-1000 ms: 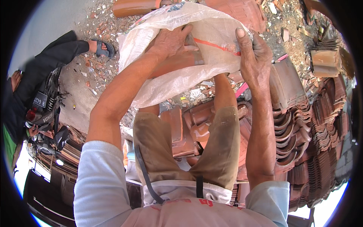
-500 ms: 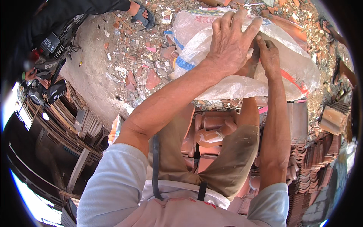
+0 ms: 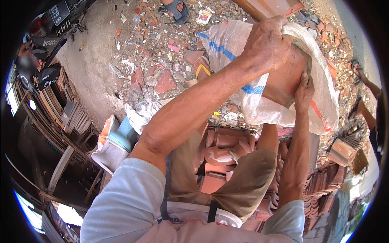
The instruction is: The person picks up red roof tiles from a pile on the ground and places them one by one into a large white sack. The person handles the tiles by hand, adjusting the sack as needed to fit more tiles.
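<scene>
A: Where's the tile, ASAP?
B: Inside the sack, approx. centre of its open mouth, reddish-brown face showing on my feed.
A: Hands?
B: Apart, either side of the tile. L hand is bunched at the upper rim; fingertips hidden, so can't tell if it's clamped on plastic, tile or both. R hand has its thumb along the tile's edge; can't tell from here if it's a proper grip.
A: Progress?
B: Partway, IMO. Done: at least one tile in; can't see how many are under it. Not done: mouth's wide open, nothing tied.
A: Any tiles outside?
B: Yep. Loose pile btwn the knees, small stack over right, plus a big curved piece just past the sack.
A: Further out?
B: Rubble, someone's sandal, then a motorbike far left.
</scene>
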Demonstrator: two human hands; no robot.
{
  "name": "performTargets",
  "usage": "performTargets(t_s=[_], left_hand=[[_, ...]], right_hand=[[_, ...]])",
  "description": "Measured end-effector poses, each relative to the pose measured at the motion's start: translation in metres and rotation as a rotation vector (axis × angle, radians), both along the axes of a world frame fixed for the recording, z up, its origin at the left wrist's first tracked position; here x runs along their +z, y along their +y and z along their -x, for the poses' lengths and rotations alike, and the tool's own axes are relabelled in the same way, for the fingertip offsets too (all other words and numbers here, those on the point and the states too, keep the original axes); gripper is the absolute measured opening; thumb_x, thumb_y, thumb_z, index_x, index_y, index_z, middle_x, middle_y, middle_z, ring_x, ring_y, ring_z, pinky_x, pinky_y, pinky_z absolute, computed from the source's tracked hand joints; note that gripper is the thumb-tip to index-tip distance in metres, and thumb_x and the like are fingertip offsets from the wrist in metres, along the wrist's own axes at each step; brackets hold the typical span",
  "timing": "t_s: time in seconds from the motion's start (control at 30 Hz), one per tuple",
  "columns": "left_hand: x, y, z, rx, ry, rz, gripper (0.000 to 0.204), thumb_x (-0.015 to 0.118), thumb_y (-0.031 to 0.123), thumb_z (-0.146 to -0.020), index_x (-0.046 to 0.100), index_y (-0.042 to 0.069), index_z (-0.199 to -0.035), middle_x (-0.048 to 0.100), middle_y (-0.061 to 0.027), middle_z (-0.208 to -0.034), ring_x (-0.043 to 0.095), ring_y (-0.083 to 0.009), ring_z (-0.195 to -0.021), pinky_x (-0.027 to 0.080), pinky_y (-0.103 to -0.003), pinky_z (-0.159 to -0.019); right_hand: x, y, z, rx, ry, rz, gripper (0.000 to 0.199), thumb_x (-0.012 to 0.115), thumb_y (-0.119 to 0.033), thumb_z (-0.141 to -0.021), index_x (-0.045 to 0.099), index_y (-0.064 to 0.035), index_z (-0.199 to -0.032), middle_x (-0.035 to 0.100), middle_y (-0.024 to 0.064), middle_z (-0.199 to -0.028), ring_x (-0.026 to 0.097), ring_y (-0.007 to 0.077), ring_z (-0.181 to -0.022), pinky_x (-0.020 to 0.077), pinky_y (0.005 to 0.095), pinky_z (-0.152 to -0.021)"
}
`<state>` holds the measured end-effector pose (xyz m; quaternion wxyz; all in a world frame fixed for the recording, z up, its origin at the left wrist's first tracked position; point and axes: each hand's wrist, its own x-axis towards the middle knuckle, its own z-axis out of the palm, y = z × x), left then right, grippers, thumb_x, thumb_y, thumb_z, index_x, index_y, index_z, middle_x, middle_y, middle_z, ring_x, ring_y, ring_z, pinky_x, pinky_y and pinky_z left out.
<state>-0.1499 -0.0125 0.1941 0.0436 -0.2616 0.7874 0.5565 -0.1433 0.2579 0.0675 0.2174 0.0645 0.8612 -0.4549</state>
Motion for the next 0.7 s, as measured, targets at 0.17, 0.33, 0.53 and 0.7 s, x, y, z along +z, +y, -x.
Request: performTargets(t_s=[0.17,0.33,0.53,0.7], left_hand=[[-0.009,-0.015,-0.009,0.063,0.113,0.034,0.029,0.063,0.013,-0.085,0.072,-0.004,-0.106,0.072,-0.0267,-0.085,0.073,-0.0422,-0.084,0.058,-0.048,-0.081],[-0.016,0.001,0.012,0.028,0.271,0.129,0.044,0.07,0.018,-0.083,0.072,-0.011,-0.115,0.074,-0.0302,-0.094,0.074,-0.0437,-0.088,0.059,-0.046,-0.085],[0.032,0.019,-0.021,-0.066,-0.11,-0.104,0.03,0.062,0.016,-0.089,0.073,-0.006,-0.107,0.072,-0.0303,-0.096,0.071,-0.0449,-0.093,0.056,-0.049,-0.089],[0.028,0.023,-0.045,0.066,-0.049,-0.185,0.032,0.067,0.018,-0.087,0.069,-0.006,-0.108,0.072,-0.0257,-0.087,0.074,-0.0345,-0.087,0.057,-0.042,-0.079]], right_hand=[[0.005,0.01,0.016,0.139,0.065,-0.209,0.066,0.043,-0.052,-0.111,0.061,0.007,-0.136,0.07,0.021,-0.124,0.064,0.028,-0.113,0.0484,0.0397,-0.1],[0.021,0.015,0.029,0.106,-0.023,-0.015,0.059,0.049,-0.045,-0.11,0.063,0.0072,-0.133,0.071,0.0216,-0.117,0.066,0.029,-0.109,0.0497,0.0383,-0.097],[0.005,-0.022,0.024,0.001,0.116,-0.181,0.055,0.054,-0.045,-0.108,0.071,0.0069,-0.11,0.07,0.0199,-0.089,0.062,0.026,-0.083,0.0486,0.042,-0.079],[-0.018,-0.008,0.025,0.064,0.064,-0.207,0.047,0.051,-0.034,-0.108,0.07,0.0078,-0.116,0.072,0.0228,-0.102,0.066,0.0314,-0.095,0.0482,0.0412,-0.089]])
